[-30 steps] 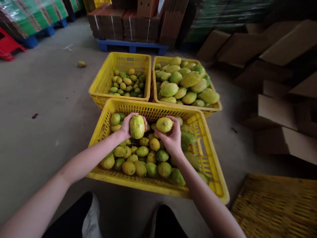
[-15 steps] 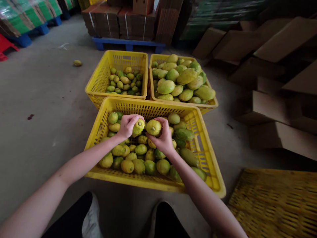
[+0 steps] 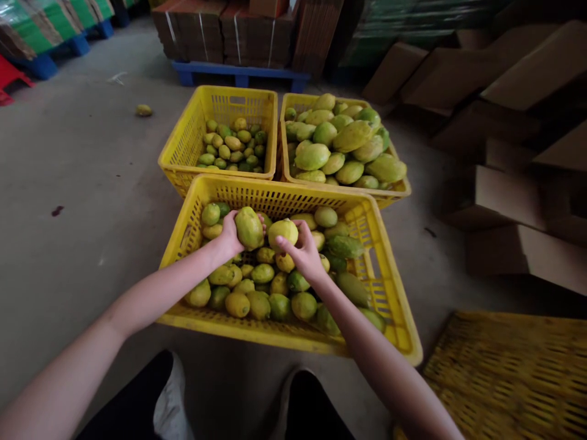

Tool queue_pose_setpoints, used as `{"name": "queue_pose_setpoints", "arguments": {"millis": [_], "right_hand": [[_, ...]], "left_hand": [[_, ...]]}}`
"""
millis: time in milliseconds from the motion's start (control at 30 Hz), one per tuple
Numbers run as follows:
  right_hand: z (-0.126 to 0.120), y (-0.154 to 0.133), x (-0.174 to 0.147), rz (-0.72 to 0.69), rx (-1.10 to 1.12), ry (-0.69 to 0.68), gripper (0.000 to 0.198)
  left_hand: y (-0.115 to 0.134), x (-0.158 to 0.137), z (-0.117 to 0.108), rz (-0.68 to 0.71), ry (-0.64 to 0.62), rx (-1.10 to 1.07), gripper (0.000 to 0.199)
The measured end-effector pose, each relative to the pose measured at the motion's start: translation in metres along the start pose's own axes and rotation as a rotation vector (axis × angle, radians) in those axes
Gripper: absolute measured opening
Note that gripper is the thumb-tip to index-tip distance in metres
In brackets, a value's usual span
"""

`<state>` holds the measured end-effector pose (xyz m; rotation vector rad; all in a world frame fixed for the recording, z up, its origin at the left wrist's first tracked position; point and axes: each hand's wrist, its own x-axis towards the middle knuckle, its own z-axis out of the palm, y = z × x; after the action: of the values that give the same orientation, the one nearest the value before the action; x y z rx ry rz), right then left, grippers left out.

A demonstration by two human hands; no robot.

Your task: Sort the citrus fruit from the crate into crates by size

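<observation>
My left hand (image 3: 232, 235) is closed round a yellow-green lemon (image 3: 249, 228), its side turned up to me. Just to the right, a yellower lemon (image 3: 282, 233) sits in my right hand (image 3: 306, 247), thumb across its front. The two fruits are held close together, a small gap between them. Both hands are above the front yellow crate (image 3: 288, 345), where many green and yellow lemons (image 3: 262, 273) lie in a loose layer. Larger, longer green fruits (image 3: 345, 247) lie along that crate's right side.
Behind stand a yellow crate (image 3: 177, 143) of small lemons and another (image 3: 403, 188) heaped with big ones. A stray fruit (image 3: 143, 110) lies on the floor at left. Cardboard boxes (image 3: 509, 195) crowd the right; a yellow slatted crate (image 3: 504, 373) is near front right. A blue pallet (image 3: 241, 74) holds flattened cartons.
My left hand has turned its lemon from stem end to side view. The right hand has rolled its lemon, so the stem end now points up. The view has shifted slightly.
</observation>
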<state>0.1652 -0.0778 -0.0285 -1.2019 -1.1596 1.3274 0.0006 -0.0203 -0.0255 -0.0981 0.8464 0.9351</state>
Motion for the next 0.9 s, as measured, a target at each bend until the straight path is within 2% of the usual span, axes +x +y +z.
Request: {"name": "queue_pose_setpoints", "arguments": {"millis": [100, 233, 400, 500, 700, 767, 900], "right_hand": [[0.0, 0.002, 0.004, 0.146, 0.092, -0.057, 0.053], [-0.004, 0.008, 0.009, 0.279, 0.192, -0.155, 0.059], [-0.006, 0.011, 0.011, 0.249, 0.21, -0.121, 0.057], [-0.006, 0.011, 0.011, 0.264, 0.211, -0.095, 0.053], [-0.002, 0.01, 0.01, 0.22, 0.114, -0.046, 0.045], [0.001, 0.009, 0.007, 0.217, 0.07, -0.018, 0.045], [0.003, -0.007, 0.009, 0.246, 0.068, 0.031, 0.043]], "left_hand": [[0.002, 0.0, 0.001, 0.039, 0.12, -0.025, 0.044], [0.004, -0.002, 0.006, 0.067, 0.125, -0.039, 0.039], [0.005, -0.003, 0.009, 0.212, 0.216, -0.063, 0.021], [0.006, -0.001, 0.009, 0.165, 0.207, -0.055, 0.025], [0.004, 0.005, 0.002, 0.091, 0.077, -0.07, 0.044], [0.002, 0.001, -0.003, 0.091, 0.063, -0.051, 0.041], [0.003, -0.013, -0.004, -0.002, 0.15, 0.013, 0.029]]}}
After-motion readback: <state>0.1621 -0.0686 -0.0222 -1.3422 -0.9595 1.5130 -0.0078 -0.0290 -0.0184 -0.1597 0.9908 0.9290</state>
